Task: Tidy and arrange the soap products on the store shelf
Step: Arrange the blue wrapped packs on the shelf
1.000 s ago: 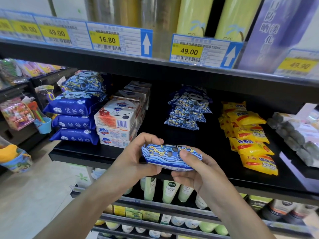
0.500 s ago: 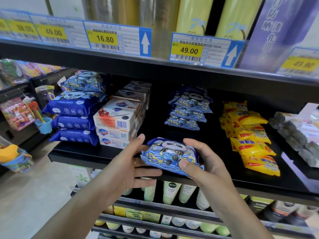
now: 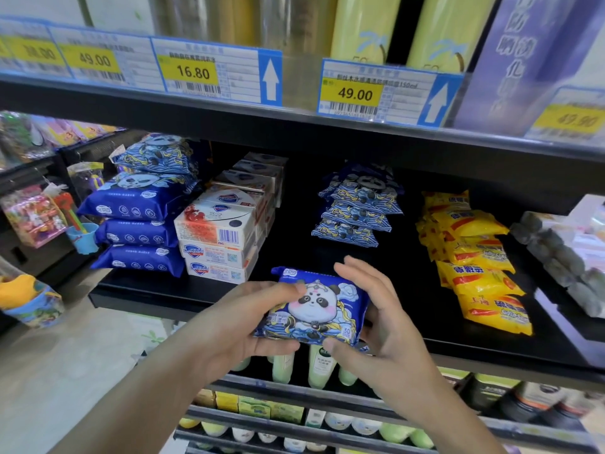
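Observation:
A blue panda-print pack (image 3: 314, 306) is held over the front edge of the black shelf (image 3: 140, 291), its panda face turned up toward me. My left hand (image 3: 235, 326) grips its left side, thumb on top and fingers beneath. My right hand (image 3: 383, 319) holds the right side, thumb under the lower corner, fingers spread along the far edge. Behind it stands a stack of matching panda packs (image 3: 357, 208). White soap boxes (image 3: 219, 237) are stacked to the left. Yellow soap bags (image 3: 474, 257) lie in a row to the right.
Large blue wipe packs (image 3: 137, 221) are piled at the shelf's left end. Grey wrapped bars (image 3: 563, 253) sit at the far right. Price tags (image 3: 193, 72) line the shelf above. Bottles (image 3: 320, 365) stand on the lower shelf. A toy rack (image 3: 32, 214) is on the left.
The pack has been tipped from edge-on to face-up, so the panda print now shows fully. Both hands shifted their hold around it and sit slightly lower over the shelf's front edge.

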### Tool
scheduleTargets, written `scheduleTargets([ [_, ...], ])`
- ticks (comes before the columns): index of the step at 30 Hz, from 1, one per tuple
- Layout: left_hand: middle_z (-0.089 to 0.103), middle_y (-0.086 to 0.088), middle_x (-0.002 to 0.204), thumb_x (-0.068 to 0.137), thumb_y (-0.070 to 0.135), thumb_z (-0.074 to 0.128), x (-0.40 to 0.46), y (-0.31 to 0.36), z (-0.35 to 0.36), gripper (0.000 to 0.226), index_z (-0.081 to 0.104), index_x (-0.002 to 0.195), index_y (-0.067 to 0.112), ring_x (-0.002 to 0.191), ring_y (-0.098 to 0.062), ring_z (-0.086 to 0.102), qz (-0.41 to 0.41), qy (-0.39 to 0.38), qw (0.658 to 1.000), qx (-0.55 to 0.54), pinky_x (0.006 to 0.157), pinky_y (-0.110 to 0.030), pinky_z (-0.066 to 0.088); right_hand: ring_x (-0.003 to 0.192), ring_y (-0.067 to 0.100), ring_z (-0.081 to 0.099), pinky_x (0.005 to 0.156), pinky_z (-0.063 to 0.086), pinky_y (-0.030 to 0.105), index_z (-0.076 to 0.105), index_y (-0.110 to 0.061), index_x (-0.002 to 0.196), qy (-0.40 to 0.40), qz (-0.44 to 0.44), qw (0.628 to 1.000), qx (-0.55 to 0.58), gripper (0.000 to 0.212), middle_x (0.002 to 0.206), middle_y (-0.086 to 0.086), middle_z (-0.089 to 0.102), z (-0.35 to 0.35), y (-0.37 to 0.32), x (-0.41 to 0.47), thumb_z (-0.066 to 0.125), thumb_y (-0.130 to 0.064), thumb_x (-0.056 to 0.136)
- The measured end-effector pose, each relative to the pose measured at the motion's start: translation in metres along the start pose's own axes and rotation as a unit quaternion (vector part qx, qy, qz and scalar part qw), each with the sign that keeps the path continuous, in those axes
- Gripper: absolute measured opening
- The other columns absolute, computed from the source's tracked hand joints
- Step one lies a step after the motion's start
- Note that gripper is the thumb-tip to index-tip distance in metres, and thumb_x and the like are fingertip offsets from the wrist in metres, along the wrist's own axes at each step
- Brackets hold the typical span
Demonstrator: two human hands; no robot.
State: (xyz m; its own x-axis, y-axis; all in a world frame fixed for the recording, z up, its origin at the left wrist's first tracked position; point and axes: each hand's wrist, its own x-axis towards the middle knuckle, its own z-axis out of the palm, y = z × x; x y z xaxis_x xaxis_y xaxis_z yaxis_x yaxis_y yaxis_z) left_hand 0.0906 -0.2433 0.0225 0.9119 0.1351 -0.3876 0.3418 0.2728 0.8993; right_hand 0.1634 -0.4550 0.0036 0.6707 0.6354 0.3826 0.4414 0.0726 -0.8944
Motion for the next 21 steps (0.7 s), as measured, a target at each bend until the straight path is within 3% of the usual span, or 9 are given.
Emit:
scheduleTargets([
  [4, 0.079, -0.008, 0.114, 0.074, 0.043, 0.084, -0.001, 0.002, 0.006, 0.06, 0.07, 0.125, 0.015, 0.105, -0.025, 0.077, 0.047, -0.005, 0.999, 0.009, 0.074, -0.031, 0.064, 0.148, 0.022, 0.04, 0.097, 0.058, 0.035, 0.024, -0.057, 0.155, 0.0, 0.021, 1.0, -0.021, 0.105, 0.168, -0.019, 0.013, -0.001, -0.001, -0.001, 0.086, -0.017, 0.079],
  [6, 0.078, -0.006, 0.118, 0.08, 0.041, 0.083, -0.004, -0.001, 0.006, 0.054, 0.068, 0.126, 0.017, 0.109, -0.025, 0.076, 0.081, -0.017, 0.996, 0.033, 0.083, -0.037, 0.064, 0.149, 0.02, 0.039, 0.102, 0.056, 0.034, 0.008, -0.066, 0.153, 0.004, 0.05, 0.999, -0.015, 0.116, 0.167, -0.023, 0.012, -0.001, -0.002, -0.002, 0.089, -0.039, 0.075],
  [8, 0.077, -0.006, 0.122, 0.087, 0.038, 0.084, -0.006, -0.004, 0.005, 0.048, 0.066, 0.127, 0.02, 0.112, -0.026, 0.074, 0.112, -0.022, 0.992, 0.049, 0.091, -0.044, 0.063, 0.147, 0.014, 0.042, 0.108, 0.052, 0.043, 0.005, -0.072, 0.149, 0.011, 0.081, 0.997, 0.0, 0.115, 0.16, -0.038, 0.016, -0.001, -0.004, -0.001, 0.088, -0.06, 0.07],
  [11, 0.075, -0.006, 0.125, 0.087, 0.037, 0.08, -0.006, -0.009, 0.003, 0.039, 0.067, 0.122, 0.028, 0.114, -0.027, 0.073, 0.145, -0.027, 0.988, 0.036, 0.092, -0.043, 0.062, 0.126, 0.01, 0.063, 0.096, 0.059, 0.046, 0.019, -0.071, 0.146, 0.033, 0.144, 0.986, 0.071, 0.104, 0.145, -0.034, 0.049, 0.003, -0.006, 0.004, 0.087, -0.065, 0.068],
  [13, 0.074, -0.005, 0.126, 0.085, 0.038, 0.08, -0.007, -0.01, 0.001, 0.035, 0.068, 0.117, 0.033, 0.115, -0.027, 0.073, 0.157, -0.03, 0.987, 0.021, 0.093, -0.045, 0.062, 0.111, 0.013, 0.072, 0.08, 0.064, 0.041, 0.037, -0.058, 0.145, 0.051, 0.171, 0.979, 0.098, 0.085, 0.13, -0.022, 0.065, 0.004, -0.007, 0.008, 0.084, -0.055, 0.074],
  [15, 0.074, -0.006, 0.126, 0.082, 0.037, 0.082, -0.008, -0.011, 0.0, 0.039, 0.067, 0.118, 0.037, 0.115, -0.027, 0.073, 0.17, -0.032, 0.985, 0.012, 0.095, -0.046, 0.061, 0.104, 0.017, 0.075, 0.074, 0.065, 0.037, 0.054, -0.048, 0.133, 0.057, 0.17, 0.978, 0.108, 0.062, 0.121, -0.011, 0.074, 0.005, -0.01, 0.011, 0.079, -0.042, 0.076],
  [18, 0.071, 0.002, 0.13, 0.068, 0.04, 0.093, -0.011, -0.013, -0.007, 0.088, 0.046, 0.141, 0.054, 0.115, -0.02, 0.072, 0.222, -0.01, 0.974, 0.046, 0.092, -0.032, 0.061, 0.097, 0.018, 0.077, 0.071, 0.064, 0.034, 0.067, -0.038, 0.114, 0.07, 0.163, 0.977, 0.116, 0.036, 0.112, -0.003, 0.077, 0.01, -0.014, 0.013, 0.077, -0.032, 0.08],
  [20, 0.054, 0.018, 0.145, 0.064, 0.049, 0.095, -0.019, -0.012, -0.013, 0.114, 0.021, 0.148, 0.069, 0.131, -0.009, 0.06, 0.287, 0.025, 0.943, 0.168, 0.094, -0.023, 0.057, 0.094, 0.017, 0.077, 0.069, 0.064, 0.034, 0.069, -0.035, 0.107, 0.084, 0.167, 0.975, 0.119, 0.025, 0.108, -0.002, 0.078, 0.015, -0.015, 0.014, 0.077, -0.024, 0.086],
  [21, 0.04, 0.026, 0.153, 0.063, 0.055, 0.094, -0.026, -0.01, -0.016, 0.12, 0.013, 0.15, 0.07, 0.141, -0.001, 0.047, 0.32, 0.057, 0.911, 0.253, 0.096, -0.02, 0.055, 0.094, 0.017, 0.077, 0.067, 0.063, 0.033, 0.07, -0.035, 0.104, 0.087, 0.169, 0.975, 0.117, 0.022, 0.107, -0.002, 0.079, 0.018, -0.016, 0.016, 0.076, -0.022, 0.088],
])
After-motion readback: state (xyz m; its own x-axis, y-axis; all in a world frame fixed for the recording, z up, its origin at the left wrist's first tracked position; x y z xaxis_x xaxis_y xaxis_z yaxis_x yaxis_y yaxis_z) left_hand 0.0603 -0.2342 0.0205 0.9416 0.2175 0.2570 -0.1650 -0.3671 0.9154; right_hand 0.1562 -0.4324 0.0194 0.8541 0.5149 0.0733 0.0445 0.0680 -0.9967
